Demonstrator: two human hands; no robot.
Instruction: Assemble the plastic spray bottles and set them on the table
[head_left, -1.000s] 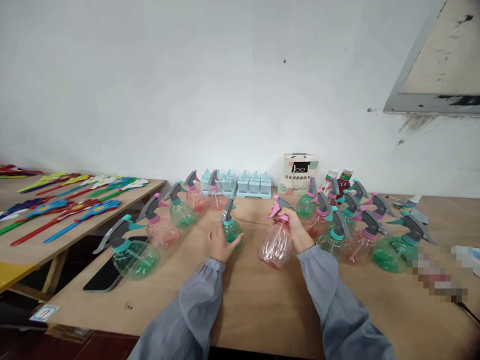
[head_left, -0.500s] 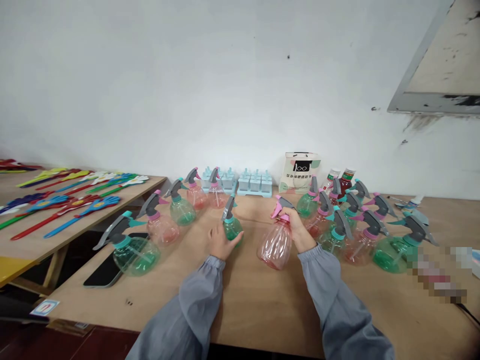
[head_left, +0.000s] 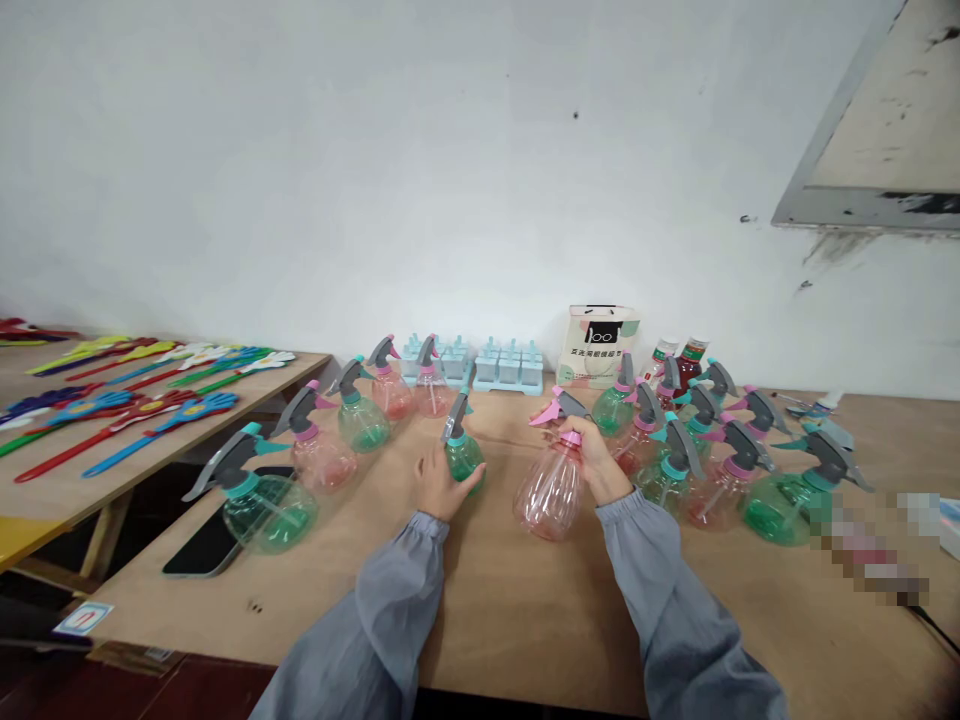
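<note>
Fingers of my left hand (head_left: 444,484) are wrapped round the body of a green spray bottle (head_left: 464,458), which stands upright with a grey and teal head. To the right, my right hand (head_left: 589,452) grips the neck of a pink spray bottle (head_left: 550,492), which is slightly tilted, its pink trigger and nozzle pointing left. Left of my hands stand a green bottle (head_left: 274,512), a pink bottle (head_left: 324,460) and several others. A cluster of green and pink bottles, among them a large green bottle (head_left: 780,508), stands on the right.
A black phone (head_left: 202,545) lies on the wooden table (head_left: 517,620). Along the wall are light blue moulds (head_left: 509,368), a paper bag (head_left: 598,345) and a red sauce bottle (head_left: 691,366). Colourful hand-shaped clappers (head_left: 161,440) lie on another table at left.
The view has shifted very slightly. The right hand's fingers have shifted around the pink bottle's trigger and neck. The left hand stays on the green bottle.
</note>
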